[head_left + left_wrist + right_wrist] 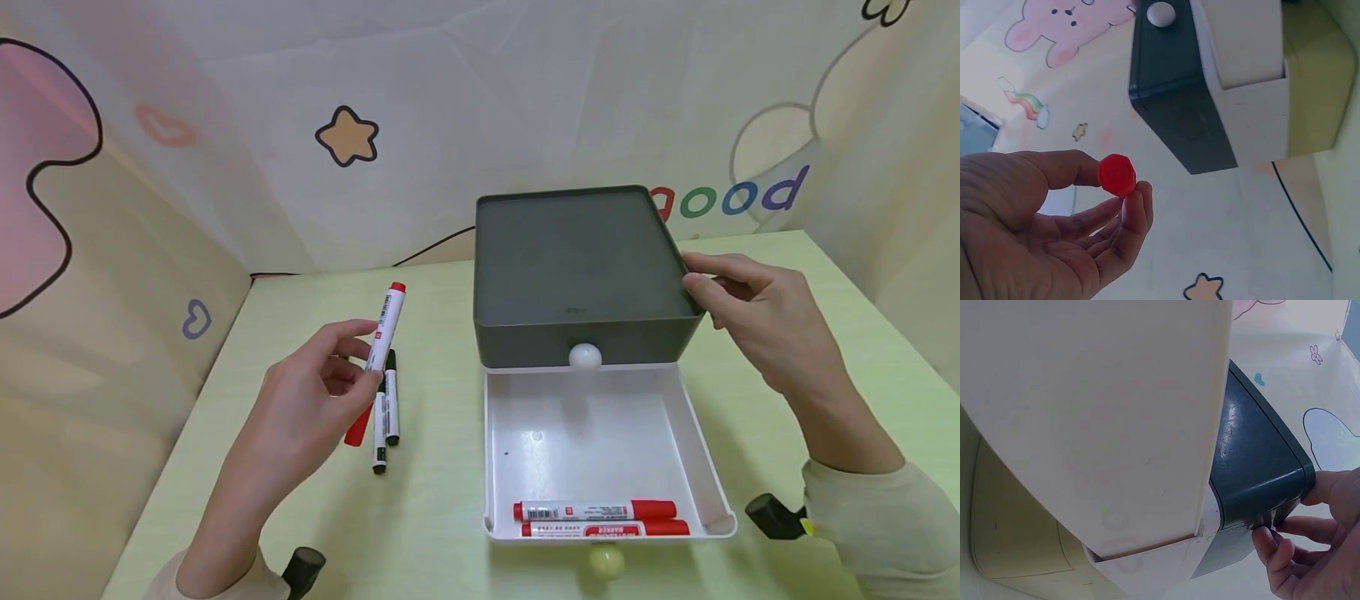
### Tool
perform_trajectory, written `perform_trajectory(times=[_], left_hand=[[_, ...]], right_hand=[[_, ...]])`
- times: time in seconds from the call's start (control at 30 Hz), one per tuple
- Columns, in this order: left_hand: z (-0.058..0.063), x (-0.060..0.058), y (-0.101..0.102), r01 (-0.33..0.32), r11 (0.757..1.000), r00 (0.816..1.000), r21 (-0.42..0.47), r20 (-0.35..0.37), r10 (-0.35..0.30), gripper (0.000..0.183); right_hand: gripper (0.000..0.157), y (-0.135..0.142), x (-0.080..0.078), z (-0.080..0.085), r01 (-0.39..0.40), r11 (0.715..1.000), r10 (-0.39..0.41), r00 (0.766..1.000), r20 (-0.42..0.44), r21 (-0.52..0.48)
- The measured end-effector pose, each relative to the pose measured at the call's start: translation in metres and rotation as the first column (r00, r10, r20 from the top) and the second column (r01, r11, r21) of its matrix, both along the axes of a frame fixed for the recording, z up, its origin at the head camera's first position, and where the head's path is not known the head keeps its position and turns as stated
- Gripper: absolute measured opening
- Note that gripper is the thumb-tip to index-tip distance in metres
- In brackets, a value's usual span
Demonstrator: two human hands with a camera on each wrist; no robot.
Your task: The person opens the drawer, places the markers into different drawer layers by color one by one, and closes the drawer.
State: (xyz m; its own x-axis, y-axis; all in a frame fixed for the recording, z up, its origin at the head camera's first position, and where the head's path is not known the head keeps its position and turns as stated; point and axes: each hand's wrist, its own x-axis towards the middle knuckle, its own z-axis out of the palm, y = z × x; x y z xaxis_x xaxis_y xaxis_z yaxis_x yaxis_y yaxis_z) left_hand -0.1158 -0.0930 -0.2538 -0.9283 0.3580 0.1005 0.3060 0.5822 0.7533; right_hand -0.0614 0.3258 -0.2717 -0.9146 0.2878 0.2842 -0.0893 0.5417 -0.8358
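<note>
And here the work is looking partway along! Over on one side, the left hand (300,400) is grasping a red-capped marker (386,321), pinching it around its middle between thumb and fingers and holding it at a tilt above the surface (435,483), well to the left of the drawer. The left wrist view is showing one red end of that marker pointing straight at the camera.

Across the way, the right hand (772,317) is gripping the right edge of the dark green box (577,250), apparently steadying it, thumb and fingers curling around a corner in its own wrist view.

Now for the tally! Below the box, the white drawer (577,425) is standing pulled out, with two red markers (592,511) lying side by side along its front wall. That part is looking done. The third red one is hanging in the hand outside, so its placing is seemingly the piece being left undone. Two black-capped markers (392,408) are lying close together on the surface, just beyond the left hand, and neither one is being touched. And the drawer is sitting open, most of its floor showing bare behind that red pair, so closing it is also seeming to be left.
</note>
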Motion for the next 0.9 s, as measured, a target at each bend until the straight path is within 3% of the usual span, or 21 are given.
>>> perform_trajectory(times=[0.27, 0.37, 0.47, 0.6, 0.8, 0.9], left_hand=[[0.015, 0.021, 0.011, 0.091, 0.993, 0.996, 0.07, -0.014, -0.09, 0.047], [0.018, 0.029, 0.017, 0.152, 0.984, 0.988, 0.09, -0.051, -0.147, 0.046], [0.019, 0.035, 0.026, 0.23, 0.969, 0.97, 0.09, -0.104, -0.221, 0.046], [0.02, 0.042, 0.039, 0.318, 0.948, 0.938, 0.023, -0.155, -0.311, 0.044], [0.022, 0.05, 0.062, 0.377, 0.924, 0.922, -0.064, -0.063, -0.381, 0.044], [0.023, 0.053, 0.073, 0.422, 0.901, 0.905, -0.1, -0.015, -0.426, 0.043]], right_hand=[[0.036, 0.0, 0.001, 0.001, 0.007, 1.0, -0.007, 1.0, 0.0, 0.007], [0.036, 0.0, 0.0, 0.001, 0.009, 1.0, -0.009, 1.0, 0.007, 0.014], [0.036, -0.001, 0.001, 0.002, 0.012, 1.0, -0.013, 1.0, 0.015, 0.028], [0.035, 0.0, 0.002, 0.003, 0.016, 0.998, -0.018, 0.999, 0.026, 0.053], [0.036, 0.0, 0.002, 0.004, 0.013, 0.998, -0.014, 0.999, 0.029, 0.061], [0.037, 0.001, 0.003, 0.004, 0.008, 0.998, -0.01, 1.0, 0.03, 0.067]])
